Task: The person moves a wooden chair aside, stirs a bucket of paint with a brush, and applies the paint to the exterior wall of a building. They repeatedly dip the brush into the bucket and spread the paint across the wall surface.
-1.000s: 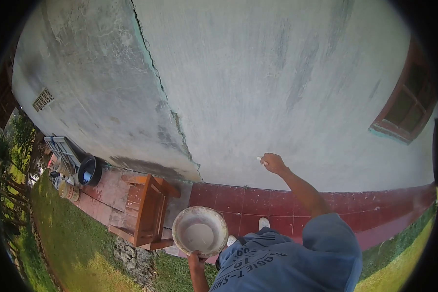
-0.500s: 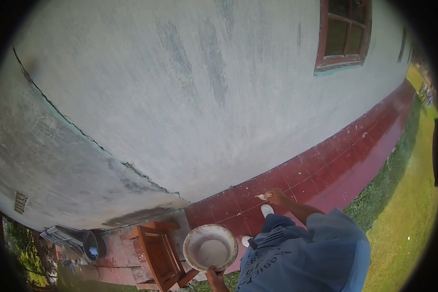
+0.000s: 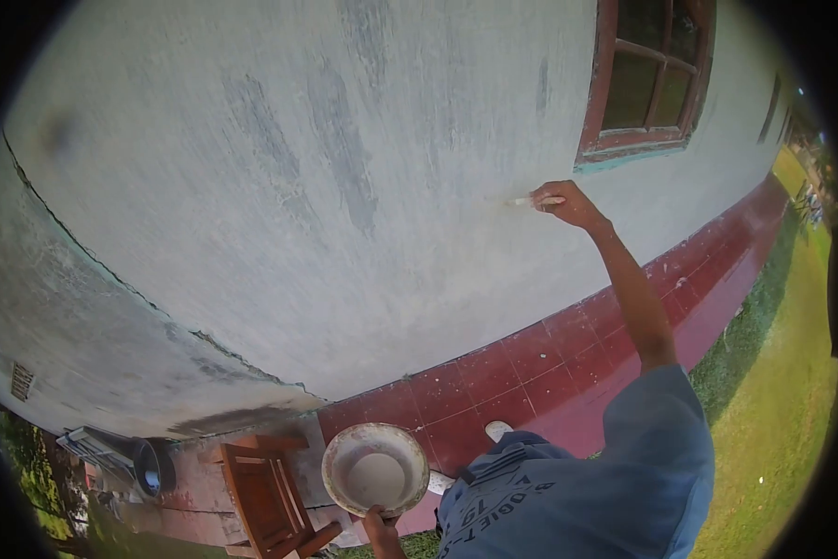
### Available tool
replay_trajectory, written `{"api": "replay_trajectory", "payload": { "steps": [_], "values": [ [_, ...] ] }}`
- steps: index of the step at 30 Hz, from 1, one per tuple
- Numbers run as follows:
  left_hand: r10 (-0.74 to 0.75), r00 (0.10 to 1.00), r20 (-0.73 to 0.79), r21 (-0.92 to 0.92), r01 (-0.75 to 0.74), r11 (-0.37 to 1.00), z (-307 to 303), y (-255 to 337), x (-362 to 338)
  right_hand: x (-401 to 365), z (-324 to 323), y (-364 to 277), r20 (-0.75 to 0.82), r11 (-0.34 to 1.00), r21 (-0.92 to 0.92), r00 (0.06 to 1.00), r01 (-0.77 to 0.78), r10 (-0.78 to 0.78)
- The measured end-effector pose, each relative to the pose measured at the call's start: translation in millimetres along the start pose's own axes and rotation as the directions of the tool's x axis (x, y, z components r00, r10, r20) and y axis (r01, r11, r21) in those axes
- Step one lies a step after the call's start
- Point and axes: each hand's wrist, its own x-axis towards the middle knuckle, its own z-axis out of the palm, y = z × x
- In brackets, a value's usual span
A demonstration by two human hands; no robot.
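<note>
My left hand (image 3: pixel 379 528) grips the near rim of a round basin (image 3: pixel 376 470), which has a pale, whitish substance inside. At the end of my outstretched arm, my right hand (image 3: pixel 564 205) is closed around the handle of a brush (image 3: pixel 523 201). The brush tip is at or very near the pale wall (image 3: pixel 438 252), below and left of the window; contact is too small to tell. Grey streaks and patches mark the wall's surface.
A red-framed window (image 3: pixel 647 79) is at the upper right. Red tiles (image 3: pixel 484 373) run along the wall's foot, with grass (image 3: pixel 773 419) beyond. A wooden chair (image 3: pixel 268 494) and a dark tub (image 3: pixel 152 466) stand at the lower left.
My right hand has risen with the brush from above the tiles to the wall. The view has shifted, and the basin now appears a little farther left, still in my left hand.
</note>
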Motion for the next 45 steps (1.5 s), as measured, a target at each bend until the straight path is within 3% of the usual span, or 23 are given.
{"api": "replay_trajectory", "payload": {
  "steps": [3, 5, 8, 10, 11, 13, 15, 16, 17, 20, 22, 25, 26, 28, 29, 30, 32, 35, 38, 40, 42, 43, 45],
  "values": [
    [0.069, 0.996, -0.051, 0.004, -0.068, 0.998, 52.1, -22.7, -21.2, 91.7, -114.1, -19.5, -0.061, 0.970, -0.190, 0.985, 0.149, -0.163],
    [0.075, 0.995, -0.062, -0.018, -0.076, 0.997, 93.4, -35.6, -41.2, 133.8, -181.4, -37.2, 0.043, 0.970, -0.193, 0.989, 0.149, -0.143],
    [0.046, 0.998, -0.052, -0.074, -0.050, 0.996, 122.4, -68.9, -46.4, 152.1, -228.7, -65.8, -0.055, 0.964, -0.161, 0.973, 0.212, -0.223],
    [0.055, 0.998, -0.033, -0.116, -0.058, 0.992, 155.7, -80.2, -65.4, 154.0, -245.2, -61.4, -0.254, 0.835, -0.412, 0.835, 0.363, -0.488],
    [0.033, 0.999, -0.031, -0.134, -0.037, 0.990, 167.9, -85.3, -72.3, 150.2, -237.2, -52.8, -0.247, 0.841, -0.406, 0.843, 0.358, -0.479],
    [-0.004, 1.000, 0.005, -0.159, 0.004, 0.987, 177.2, -99.0, -74.2, 132.7, -199.1, -41.2, -0.411, 0.690, -0.537, 0.564, 0.485, -0.716],
    [-0.058, 0.998, 0.017, -0.147, 0.060, 0.987, 174.9, -109.4, -61.9, 109.0, -135.9, 17.7, -0.405, 0.709, -0.590, 0.618, 0.387, -0.674],
    [-0.115, 0.993, 0.031, -0.134, 0.118, 0.984, 172.7, -114.7, -60.0, 81.8, -104.2, 50.4, -0.244, 0.713, -0.569, 0.744, 0.410, -0.623],
    [-0.120, 0.992, 0.027, -0.137, 0.122, 0.983, 172.2, -117.6, -64.2, 49.4, -70.5, 79.8, -0.164, 0.730, -0.517, 0.786, 0.446, -0.596],
    [-0.027, 0.999, 0.023, -0.165, 0.031, 0.986, 192.3, -108.8, -73.3, -43.3, 15.8, 143.1, -0.041, 0.879, -0.309, 0.918, 0.363, -0.394],
    [-0.013, 1.000, -0.015, -0.085, 0.011, 0.996, 188.1, -105.4, -82.9, -95.4, 59.4, 157.4, 0.072, 0.968, -0.143, 0.977, 0.207, -0.198],
    [-0.043, 0.998, -0.055, -0.136, 0.035, 0.990, 154.9, -116.3, -70.5, -170.8, 118.4, 156.2, 0.231, 0.994, 0.081, 0.971, -0.078, 0.058],
    [-0.042, 0.997, -0.063, -0.181, 0.030, 0.983, 155.6, -111.9, -76.1, -195.7, 138.1, 158.7, 0.280, 0.978, 0.179, 0.958, -0.111, 0.058],
    [0.152, 0.983, -0.107, -0.135, -0.165, 0.977, 182.2, -91.7, -112.1, -243.3, 184.3, 169.1, 0.334, 0.947, 0.283, 0.941, -0.150, 0.049],
    [0.124, 0.980, -0.158, -0.122, -0.144, 0.982, 169.7, -94.4, -110.4, -264.8, 206.5, 168.3, 0.334, 0.943, 0.292, 0.941, -0.157, 0.054],
    [0.092, 0.976, -0.197, -0.106, -0.115, 0.988, 155.3, -98.9, -104.8, -280.2, 225.8, 161.7, 0.379, 0.940, 0.308, 0.925, -0.145, 0.018],
    [0.078, 0.969, -0.232, -0.139, -0.113, 0.984, 136.0, -98.0, -105.2, -297.3, 248.7, 138.4, 0.498, 0.884, 0.262, 0.839, -0.388, 0.220],
    [0.065, 0.968, -0.244, -0.175, -0.110, 0.979, 98.0, -104.4, -94.9, -288.6, 277.3, 67.5, 0.516, 0.917, 0.269, 0.848, -0.294, 0.121],
    [0.061, 0.950, -0.307, -0.203, -0.128, 0.971, 90.5, -78.1, -112.7, -279.0, 326.5, 17.8, 0.556, 0.874, 0.295, 0.813, -0.387, 0.173],
    [0.129, 0.930, -0.345, -0.181, -0.201, 0.963, 74.8, -64.1, -116.6, -269.3, 364.0, -14.5, 0.554, 0.793, 0.395, 0.808, -0.465, 0.198],
    [0.103, 0.951, -0.292, -0.186, -0.162, 0.969, 43.5, -58.0, -114.2, -261.7, 399.5, -55.4, 0.614, 0.567, 0.468, 0.711, -0.678, 0.342],
    [0.135, 0.929, -0.343, -0.178, -0.205, 0.962, 43.3, -44.7, -118.6, -256.5, 414.5, -77.2, 0.621, 0.565, 0.459, 0.703, -0.685, 0.348],
    [0.156, 0.903, -0.400, -0.169, -0.240, 0.956, 25.7, -28.6, -119.2, -240.2, 432.4, -127.4, 0.689, 0.358, 0.523, 0.631, -0.774, 0.358]
  ]
}}
